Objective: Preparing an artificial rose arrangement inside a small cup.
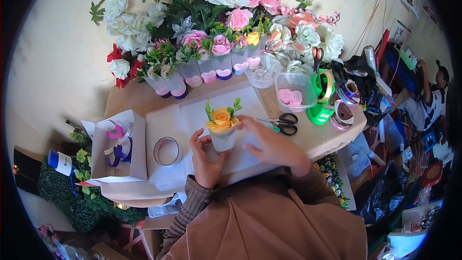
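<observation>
A yellow artificial rose (221,120) with green sprigs stands upright in a frosted, translucent sleeve (223,141). My left hand (206,160) is closed about the lower part of this sleeve, thumb in front. On the other side, my right hand (269,145) has its thumb and fingers apart, the fingertips close to the rose's right edge; whether they touch it I cannot make out. Under both hands lie white translucent sheets (192,108). A roll of clear tape (167,151) rests on them, left of my left hand. Black-handled scissors (288,124) lie right of the rose.
Several finished flower sleeves (208,70) with heart labels line the table's back, before larger artificial bouquets. An open white box (119,147) with ribbon pieces stands left. At right are a tub of pink labels (294,91), a green tape dispenser (321,103) and ribbon spools (341,114).
</observation>
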### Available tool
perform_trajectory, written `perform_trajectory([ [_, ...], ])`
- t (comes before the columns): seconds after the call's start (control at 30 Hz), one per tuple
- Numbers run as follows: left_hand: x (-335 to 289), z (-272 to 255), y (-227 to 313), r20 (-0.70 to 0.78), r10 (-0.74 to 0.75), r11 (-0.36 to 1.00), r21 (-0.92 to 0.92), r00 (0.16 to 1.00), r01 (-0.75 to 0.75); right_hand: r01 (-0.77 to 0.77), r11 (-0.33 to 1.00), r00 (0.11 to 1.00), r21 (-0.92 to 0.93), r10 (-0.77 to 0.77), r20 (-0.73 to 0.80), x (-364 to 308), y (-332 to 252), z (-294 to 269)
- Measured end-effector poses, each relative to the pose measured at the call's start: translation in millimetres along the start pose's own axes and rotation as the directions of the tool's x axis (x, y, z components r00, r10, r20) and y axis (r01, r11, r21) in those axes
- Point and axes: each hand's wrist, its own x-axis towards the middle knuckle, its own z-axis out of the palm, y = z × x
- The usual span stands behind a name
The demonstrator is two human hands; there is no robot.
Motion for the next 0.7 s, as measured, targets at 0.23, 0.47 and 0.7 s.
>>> perform_trajectory([
  [0.23,-2,4,2,-0.04,0.122,0.987,0.109,0.992,-0.117,-0.258,0.905,0.901,-0.337,0.099,-0.423,20,14,-101],
  [0.47,-2,5,2,-0.018,0.119,0.986,0.122,0.993,-0.116,-0.451,0.63,0.892,-0.632,0.33,-0.308,22,98,-100],
  [0.7,-3,4,2,0.005,0.103,0.988,0.112,0.995,-0.103,-0.422,0.594,0.906,-0.685,0.256,-0.337,18,133,-98],
])
